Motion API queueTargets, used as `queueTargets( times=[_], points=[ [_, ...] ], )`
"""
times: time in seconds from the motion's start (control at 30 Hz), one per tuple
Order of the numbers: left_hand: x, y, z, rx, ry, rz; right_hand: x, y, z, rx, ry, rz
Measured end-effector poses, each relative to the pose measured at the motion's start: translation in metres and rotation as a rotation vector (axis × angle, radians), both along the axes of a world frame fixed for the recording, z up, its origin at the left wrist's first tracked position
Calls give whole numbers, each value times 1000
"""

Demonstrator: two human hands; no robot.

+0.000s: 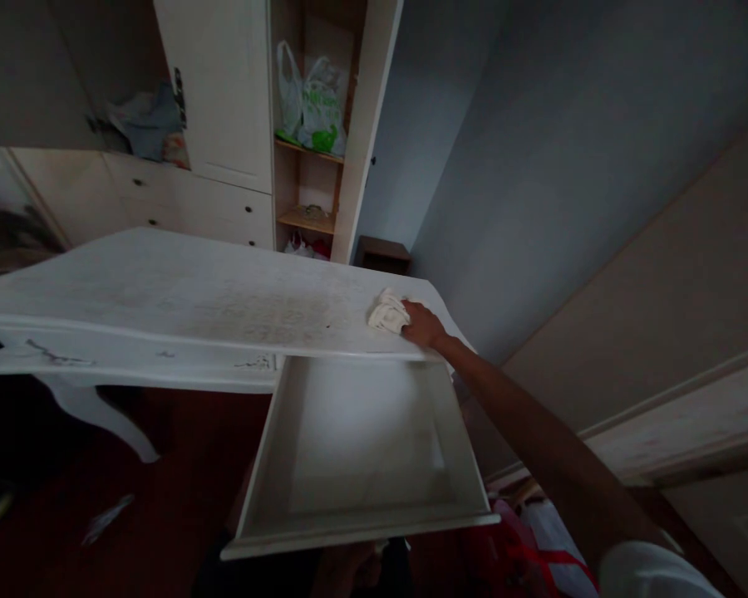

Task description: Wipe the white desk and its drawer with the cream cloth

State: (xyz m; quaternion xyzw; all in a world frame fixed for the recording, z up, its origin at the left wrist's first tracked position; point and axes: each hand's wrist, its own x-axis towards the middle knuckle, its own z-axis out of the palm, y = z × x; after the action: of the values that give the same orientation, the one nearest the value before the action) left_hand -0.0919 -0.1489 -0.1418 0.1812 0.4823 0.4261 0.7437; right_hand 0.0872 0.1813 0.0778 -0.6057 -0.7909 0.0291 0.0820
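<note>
My right hand (422, 325) reaches out over the far right corner of a white table top (180, 291) and presses a crumpled pale cloth (387, 313) against it, fingers closed on the cloth. The table top looks dusty and smudged. Below it a white drawer (361, 453) stands pulled out, with nothing visible inside. My left hand is out of sight.
A cream wardrobe (224, 108) stands behind the table, one side open with plastic bags (312, 104) on a shelf. A small dark stand (383, 253) sits in the corner. The floor is dark red; red and white items (536, 540) lie by my arm.
</note>
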Motion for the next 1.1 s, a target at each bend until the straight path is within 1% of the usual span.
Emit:
queueTargets(
  times=[0.07,0.13,0.17,0.2,0.23,0.27,0.33,0.43,0.5,0.6,0.7,0.77,0.87,0.93,1.03,1.1],
  points=[
    [0,-1,-1,-15,-4,-2,1,8,-4,-27,39,56],
    [0,-2,-1,-14,4,-4,12,14,0,-60,92,115],
    [0,-2,-2,-6,9,-9,21,17,3,-98,169,156],
    [0,-2,-3,2,13,-18,30,19,6,-128,260,165],
    [-1,-2,-4,11,13,-27,40,21,8,-143,352,139],
    [-1,-2,-5,15,12,-41,49,23,9,-125,439,86],
    [-2,-2,-7,19,10,-68,65,23,6,-5,537,-37],
    [-5,-5,-7,9,11,-97,84,18,-6,166,551,-175],
    [-8,-6,-5,0,12,-102,93,11,-17,200,540,-223],
    [-13,-8,-1,-6,15,-102,103,2,-31,233,549,-275],
    [-18,-7,1,-14,3,-110,109,-1,-38,271,581,-301],
    [-19,-7,2,-23,-13,-113,110,0,-40,296,685,-319],
    [-20,-7,5,-18,-46,-105,110,-1,-42,317,937,-362],
    [-20,-10,9,-5,-62,-74,111,-2,-44,319,1022,-375],
    [-20,-13,19,8,-92,-41,112,-7,-46,335,1022,-389],
    [-21,-13,28,7,-123,-49,112,-9,-47,302,941,-326]
  ],
)
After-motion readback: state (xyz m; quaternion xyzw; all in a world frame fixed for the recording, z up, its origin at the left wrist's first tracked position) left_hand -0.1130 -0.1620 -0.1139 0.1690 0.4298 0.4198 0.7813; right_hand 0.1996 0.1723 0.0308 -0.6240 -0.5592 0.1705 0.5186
